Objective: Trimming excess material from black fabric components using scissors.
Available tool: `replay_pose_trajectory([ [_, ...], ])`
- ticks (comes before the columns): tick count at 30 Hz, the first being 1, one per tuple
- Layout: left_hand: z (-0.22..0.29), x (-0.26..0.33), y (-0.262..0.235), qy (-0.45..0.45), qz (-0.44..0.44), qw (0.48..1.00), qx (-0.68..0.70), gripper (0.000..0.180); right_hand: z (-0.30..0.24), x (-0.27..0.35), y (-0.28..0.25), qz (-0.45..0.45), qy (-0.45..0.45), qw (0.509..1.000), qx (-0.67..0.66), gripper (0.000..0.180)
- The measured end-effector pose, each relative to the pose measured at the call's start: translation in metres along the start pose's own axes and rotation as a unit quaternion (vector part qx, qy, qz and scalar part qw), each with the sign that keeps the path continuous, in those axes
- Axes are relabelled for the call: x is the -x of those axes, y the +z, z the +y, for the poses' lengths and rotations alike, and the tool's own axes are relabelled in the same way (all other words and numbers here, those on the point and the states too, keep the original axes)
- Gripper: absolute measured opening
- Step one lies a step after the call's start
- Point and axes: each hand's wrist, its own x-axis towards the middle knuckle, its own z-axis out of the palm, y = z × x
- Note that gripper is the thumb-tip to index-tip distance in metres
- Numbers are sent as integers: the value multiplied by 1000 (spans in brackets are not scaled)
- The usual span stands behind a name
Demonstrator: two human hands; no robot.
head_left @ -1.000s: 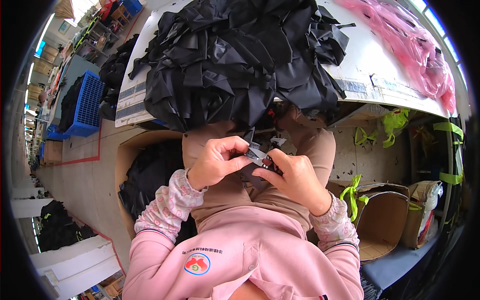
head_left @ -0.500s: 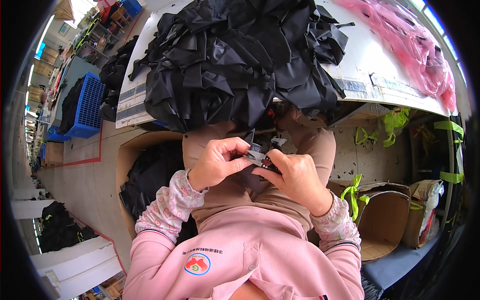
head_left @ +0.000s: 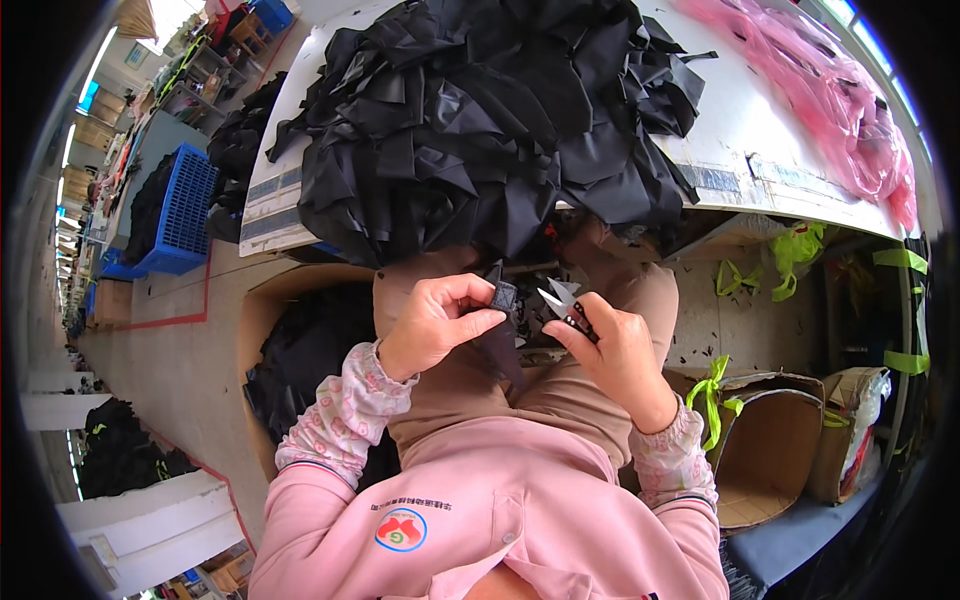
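Between the thumb and fingers of my left hand (head_left: 440, 325) is pinched a black fabric piece (head_left: 505, 297) with a small stitched square at its end. Its dark cloth hangs down over my lap. My right hand (head_left: 620, 355) is closed around a pair of thread snips (head_left: 572, 312) with black grips. Their two pale blades are spread and point toward the fabric piece, a short gap away from it. Beyond both hands, a large heap of black fabric pieces (head_left: 490, 130) covers much of the white table (head_left: 735, 150) and hangs over its front edge.
A cardboard box (head_left: 262, 310) with black fabric stands at my left. Another open carton (head_left: 765, 450) is at my right, near green ties (head_left: 712, 400). Pink plastic sheeting (head_left: 840, 110) lies on the table's right end. A blue crate (head_left: 185, 210) stands further left.
The snips in my right hand have moved right, away from the fabric piece, and their blades now show spread. My left hand still pinches the piece, its stitched square now in plain sight.
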Motion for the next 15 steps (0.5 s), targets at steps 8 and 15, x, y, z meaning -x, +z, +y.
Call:
replay_pose_trajectory([
  [8,2,25,-35,46,101,992,-52,15,17,9,10,-11,15,999,39,32],
  [15,25,162,-184,212,504,795,-264,8,41,12,29,14,25,999,25,29],
])
